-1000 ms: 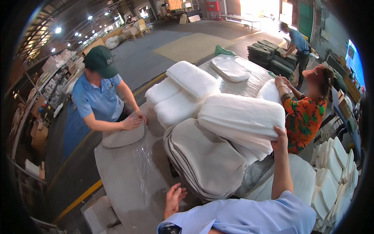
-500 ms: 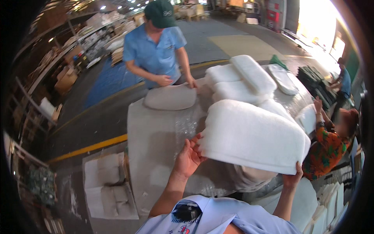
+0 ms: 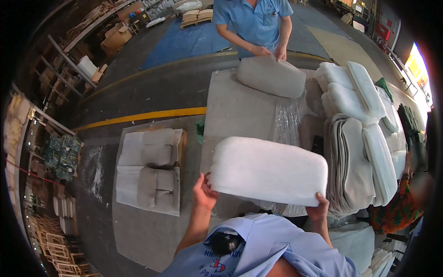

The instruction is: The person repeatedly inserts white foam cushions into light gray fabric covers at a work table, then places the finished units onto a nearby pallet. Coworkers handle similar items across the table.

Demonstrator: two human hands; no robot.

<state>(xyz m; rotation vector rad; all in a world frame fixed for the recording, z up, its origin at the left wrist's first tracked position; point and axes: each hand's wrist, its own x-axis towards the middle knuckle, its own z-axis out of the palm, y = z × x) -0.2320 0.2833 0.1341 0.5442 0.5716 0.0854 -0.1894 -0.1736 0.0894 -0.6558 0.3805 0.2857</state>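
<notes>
A white, padded cushion piece with rounded corners is held up flat between my two hands, over the near part of the table. My left hand grips its left end, fingers curled at the edge and partly hidden. My right hand pinches its lower right corner. To the right stands a stack of grey and white cushion pieces of similar shape. Across the table, a person in a blue shirt holds the edge of a grey cushion piece with both hands.
The wrapped table has more white pieces heaped at its far right. Left of it, a low pallet bears white sheets and grey pads. Another person in a patterned top is at the right. Shelving lines the far left.
My view has turned to the right-hand stack's left, and the white cushion piece has come away from the stack leftward, over the table. The co-worker's two hands now both touch the grey piece.
</notes>
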